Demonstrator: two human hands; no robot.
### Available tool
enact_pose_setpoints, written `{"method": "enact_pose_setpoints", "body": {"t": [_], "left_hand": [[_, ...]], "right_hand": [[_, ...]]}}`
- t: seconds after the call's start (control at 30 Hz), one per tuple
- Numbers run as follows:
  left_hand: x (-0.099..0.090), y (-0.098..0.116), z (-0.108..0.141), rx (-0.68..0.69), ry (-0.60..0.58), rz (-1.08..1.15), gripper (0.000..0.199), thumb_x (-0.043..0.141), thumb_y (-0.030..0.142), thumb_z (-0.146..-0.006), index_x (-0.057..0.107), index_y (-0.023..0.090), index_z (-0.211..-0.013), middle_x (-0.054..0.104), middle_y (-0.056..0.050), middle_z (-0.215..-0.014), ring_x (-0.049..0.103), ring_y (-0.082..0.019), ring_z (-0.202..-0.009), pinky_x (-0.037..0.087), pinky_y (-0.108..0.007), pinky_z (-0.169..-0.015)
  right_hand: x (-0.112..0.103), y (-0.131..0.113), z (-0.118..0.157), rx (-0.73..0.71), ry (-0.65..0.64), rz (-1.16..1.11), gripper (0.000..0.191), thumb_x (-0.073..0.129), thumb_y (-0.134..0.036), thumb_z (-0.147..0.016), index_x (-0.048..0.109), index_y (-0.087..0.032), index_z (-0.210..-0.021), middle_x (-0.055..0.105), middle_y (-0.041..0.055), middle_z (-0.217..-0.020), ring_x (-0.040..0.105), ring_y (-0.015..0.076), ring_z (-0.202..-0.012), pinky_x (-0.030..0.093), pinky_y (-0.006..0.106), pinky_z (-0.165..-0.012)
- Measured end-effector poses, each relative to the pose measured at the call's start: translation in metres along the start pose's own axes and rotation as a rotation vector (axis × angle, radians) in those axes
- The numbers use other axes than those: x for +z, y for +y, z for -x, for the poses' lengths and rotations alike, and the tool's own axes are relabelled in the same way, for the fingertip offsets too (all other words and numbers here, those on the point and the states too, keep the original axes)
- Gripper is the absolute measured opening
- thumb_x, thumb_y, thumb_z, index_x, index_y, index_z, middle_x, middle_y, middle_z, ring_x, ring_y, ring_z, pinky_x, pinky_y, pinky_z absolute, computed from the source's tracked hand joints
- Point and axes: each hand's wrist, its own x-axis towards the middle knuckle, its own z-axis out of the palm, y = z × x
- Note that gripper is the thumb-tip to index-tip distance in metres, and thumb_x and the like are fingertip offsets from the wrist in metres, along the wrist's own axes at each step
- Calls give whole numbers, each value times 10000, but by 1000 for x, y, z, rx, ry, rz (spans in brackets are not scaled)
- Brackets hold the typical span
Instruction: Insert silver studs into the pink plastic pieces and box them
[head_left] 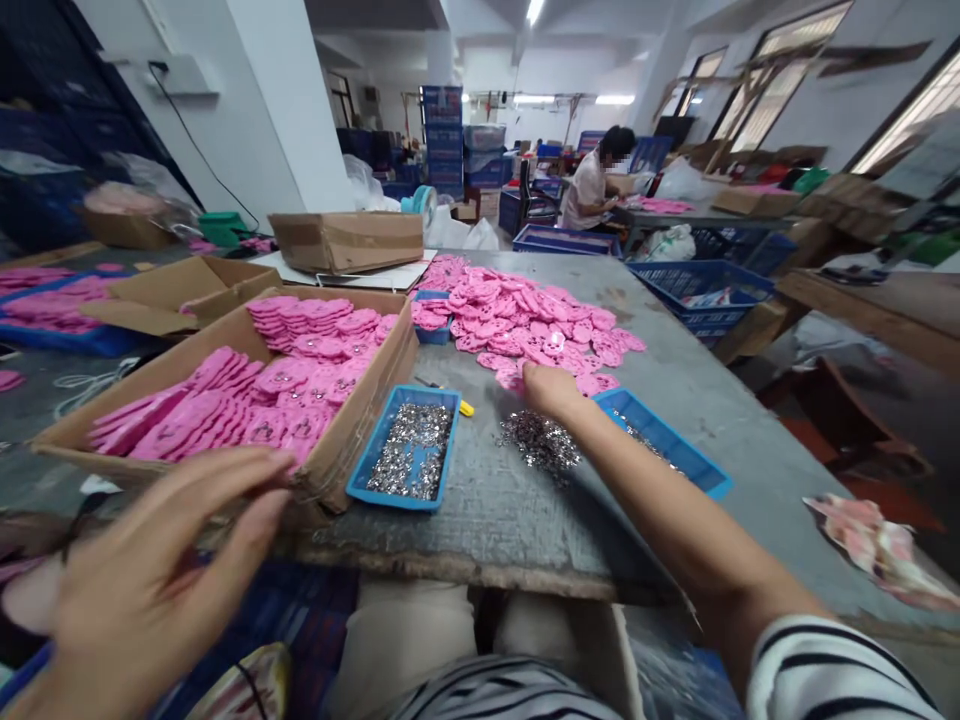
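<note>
My left hand (172,560) is blurred, with its fingers stretched out and nothing seen in it. It hovers at the near side of a cardboard box (360,440) filled with stacked flat pink pieces (217,400), some bearing small metal parts. My right hand (555,390) reaches to the near edge of a heap of loose pink pieces (532,320). Its fingers are bent down and closed on a pink piece there; the fingertips are partly hidden. Just below that hand lies a pile of small shiny metal parts (540,440).
A blue tray (360,485) of metal parts stands beside the box, near a yellow-handled tool (466,409). Another blue tray (697,470) sits under my right forearm. A crumpled wrapper (877,540) lies at right. A co-worker (589,195) sits farther back.
</note>
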Motion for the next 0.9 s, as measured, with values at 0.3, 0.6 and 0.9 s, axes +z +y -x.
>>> {"method": "enact_pose_setpoints", "body": {"t": [0.3,0.6,0.9], "left_hand": [[75,46,17,-563,-531,739,632,662,510,-776,478,206,-1298,598,-130,-1283,618,-220,-1078,500,-330,-911],[102,59,30,-952,-888,1223,343,735,266,-640,569,116,-900,675,-63,-645,571,-119,-444,414,-204,-414],[119,49,71,-1163,-474,1309,356,674,202,-603,521,150,-920,709,-56,-737,608,-126,-501,414,-202,-435]], "right_hand": [[-28,-25,97,-956,330,-61,179,452,-230,-928,567,-113,-998,670,128,-931,543,191,-808,398,332,-752],[-6,-37,133,-1262,290,-174,202,475,-190,-934,594,-93,-1066,627,190,-1236,563,204,-1062,452,352,-924],[8,-66,66,-635,162,-293,197,543,-153,-861,683,-132,-998,700,115,-1007,584,232,-973,427,354,-888]]}}
